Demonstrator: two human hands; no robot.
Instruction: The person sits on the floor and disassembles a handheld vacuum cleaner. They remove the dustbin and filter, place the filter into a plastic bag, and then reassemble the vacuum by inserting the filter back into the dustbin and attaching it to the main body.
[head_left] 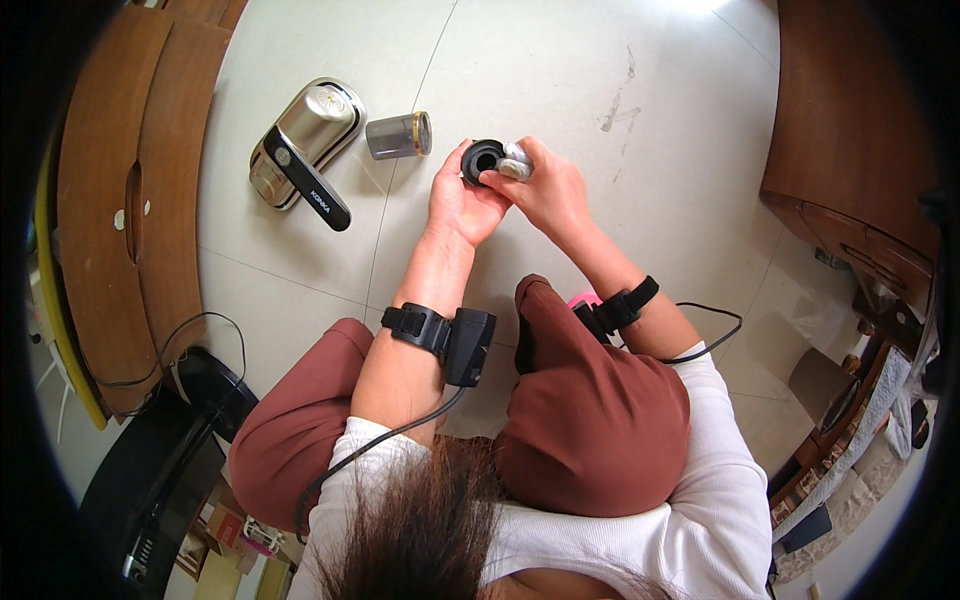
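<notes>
My left hand (pixel 462 208) is palm up, its fingers curled around a black round part (pixel 484 160) with a dark hole in its middle. From the right, my right hand (pixel 553 192) pinches a crumpled whitish-grey cloth or wipe (pixel 514 163) against the part's rim. Left of my hands, a see-through cylindrical cup (pixel 392 138) with a gold-coloured rim lies on its side on the floor. Farther left is a silver handheld vacuum-like appliance (pixel 325 110) with a long black handle (pixel 310 185). The undersides of the part and the cloth are hidden.
Pale tiles (pixel 560 60) cover the floor around my bent legs. A brown wooden cabinet (pixel 130 180) stands at the left, and another wooden piece of furniture (pixel 860 110) at the right. Black cables (pixel 400 428) run from the devices strapped to my forearms.
</notes>
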